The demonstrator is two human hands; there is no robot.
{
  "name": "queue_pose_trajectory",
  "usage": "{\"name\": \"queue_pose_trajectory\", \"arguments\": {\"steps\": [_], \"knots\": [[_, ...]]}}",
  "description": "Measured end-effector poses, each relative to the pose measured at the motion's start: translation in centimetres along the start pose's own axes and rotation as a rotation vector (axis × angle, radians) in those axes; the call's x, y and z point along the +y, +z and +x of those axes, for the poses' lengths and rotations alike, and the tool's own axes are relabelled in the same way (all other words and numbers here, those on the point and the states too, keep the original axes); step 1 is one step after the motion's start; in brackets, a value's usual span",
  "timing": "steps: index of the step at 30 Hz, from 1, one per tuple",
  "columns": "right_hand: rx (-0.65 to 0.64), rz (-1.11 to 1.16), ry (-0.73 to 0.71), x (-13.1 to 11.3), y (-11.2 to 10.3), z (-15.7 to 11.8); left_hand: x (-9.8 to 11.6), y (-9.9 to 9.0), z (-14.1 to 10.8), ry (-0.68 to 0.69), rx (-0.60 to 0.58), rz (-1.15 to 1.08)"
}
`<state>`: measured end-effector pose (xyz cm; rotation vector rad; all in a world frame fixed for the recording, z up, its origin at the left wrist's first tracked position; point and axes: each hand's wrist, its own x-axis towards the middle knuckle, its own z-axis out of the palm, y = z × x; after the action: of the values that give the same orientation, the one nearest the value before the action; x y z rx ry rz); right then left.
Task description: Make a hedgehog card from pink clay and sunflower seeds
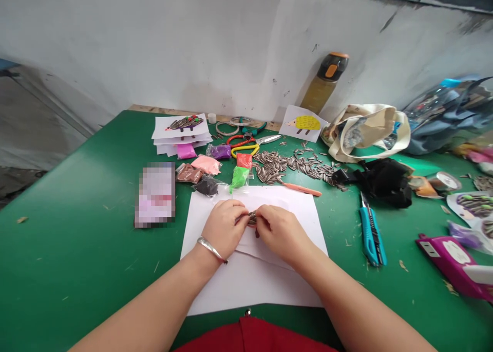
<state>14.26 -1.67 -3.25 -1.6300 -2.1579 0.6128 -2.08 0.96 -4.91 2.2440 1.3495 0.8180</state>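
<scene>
My left hand (224,224) and my right hand (280,231) meet over white paper (246,285) in front of me. Between them sits a small piece covered in striped sunflower seeds (252,218), with a dark reddish bit at its lower edge. The left thumb and fingers close on its left side. On the right, my fingertips are pinched together against its edge; whatever they hold is hidden. Just beyond the paper lies a heap of loose sunflower seeds (271,166). An orange-handled tool (302,189) rests across the paper's far edge.
Bagged coloured clay (207,185) lies behind my left hand. Scissors (246,149) and seed-decorated cards (181,128) are farther back. A hedgehog drawing (304,123) leans by a bottle (323,85). To the right are a teal utility knife (372,234), a black bundle (385,182) and a cloth bag (365,131).
</scene>
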Motion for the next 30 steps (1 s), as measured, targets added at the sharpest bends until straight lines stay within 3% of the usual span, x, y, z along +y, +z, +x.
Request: {"name": "queue_pose_trajectory", "arguments": {"steps": [5, 11, 20, 30], "knots": [[-0.030, 0.003, 0.013, 0.3, -0.9, -0.2, 0.1, -0.1, 0.1, -0.012, -0.012, -0.002], [0.056, -0.088, 0.056, 1.3, -2.1, -0.6, 0.4, -0.1, 0.1, -0.041, -0.018, -0.011], [-0.040, -0.071, 0.028, 0.8, -1.5, -0.4, 0.5, -0.3, 0.1, -0.055, -0.021, -0.022], [-0.028, -0.106, 0.035, 0.8, -1.0, -0.3, 0.6, -0.4, 0.1, -0.060, -0.034, -0.019]]}}
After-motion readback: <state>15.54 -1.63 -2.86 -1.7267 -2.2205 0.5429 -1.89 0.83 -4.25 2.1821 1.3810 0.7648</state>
